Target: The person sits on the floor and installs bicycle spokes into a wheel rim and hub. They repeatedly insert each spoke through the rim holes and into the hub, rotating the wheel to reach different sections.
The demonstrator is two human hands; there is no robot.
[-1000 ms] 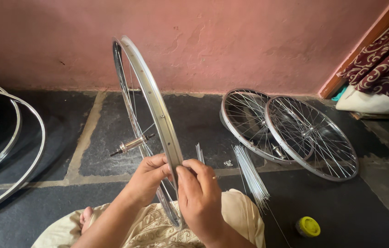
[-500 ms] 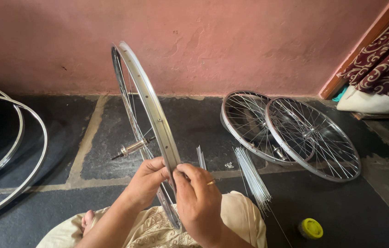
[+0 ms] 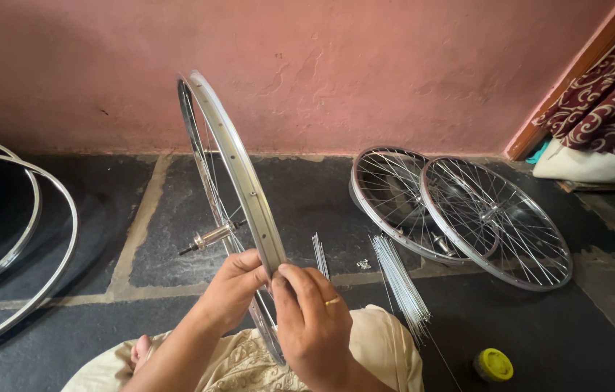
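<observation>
The floor [image 3: 322,196] is made of dark stone slabs with pale, gritty joints between them, and it runs back to a pink plastered wall [image 3: 365,65] whose surface is blotchy and chipped in places. Upright in the middle of the floor stands a bicycle wheel [image 3: 238,174], seen nearly edge-on: a thin, shiny metal rim with a row of small holes along its inner face, fine wire spokes and a metal hub [image 3: 209,237] with an axle poking out to the left of the rim. The left hand [image 3: 233,289] grips the lower part of this rim from the left side, fingers curled around it. The right hand [image 3: 312,327], with a ring on one finger, pinches the rim from the right, its fingertips pressed close together against the metal. Below the wheel lies cream-coloured cloth [image 3: 373,348] over the person's lap. To the right of the wheel, loose steel spokes [image 3: 398,279] lie in a bundle on the floor, and farther right two finished wheels [image 3: 467,214] lie overlapping. A small yellow lid [image 3: 493,364] sits low and to the right of the wheel. Far to the left of the wheel, two bare rims [image 3: 24,232] curve across the floor. A patterned maroon curtain [image 3: 609,101] hangs at the far right.
</observation>
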